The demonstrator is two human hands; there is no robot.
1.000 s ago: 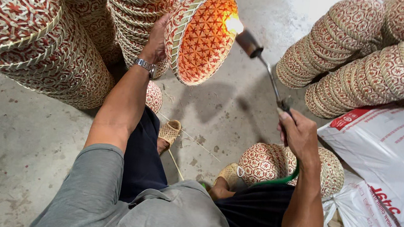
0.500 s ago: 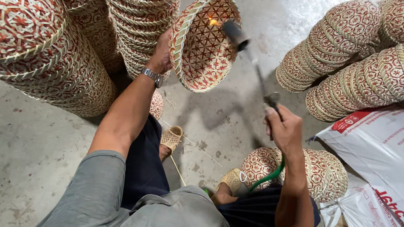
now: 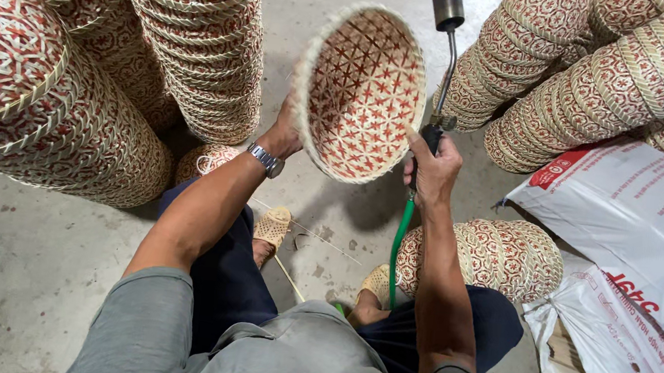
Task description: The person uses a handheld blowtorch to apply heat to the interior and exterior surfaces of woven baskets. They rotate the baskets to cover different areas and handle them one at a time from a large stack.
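Stacks of red-and-cream woven baskets fill the upper left. The left hand clasps the rim of a shallow woven bamboo basket, tilted at upper centre; likely light, stiff, slightly brittle, best held by the bound rim. The right hand is clenched around a gas torch handle.

My left hand grips the rim of a round woven basket, red-and-cream, tilted so its open inside faces me. My right hand is wrapped around the handle of a gas torch, black nozzle pointing up just beside the basket's rim, green hose trailing down. Stacked baskets tower either side; white sacks lie right.
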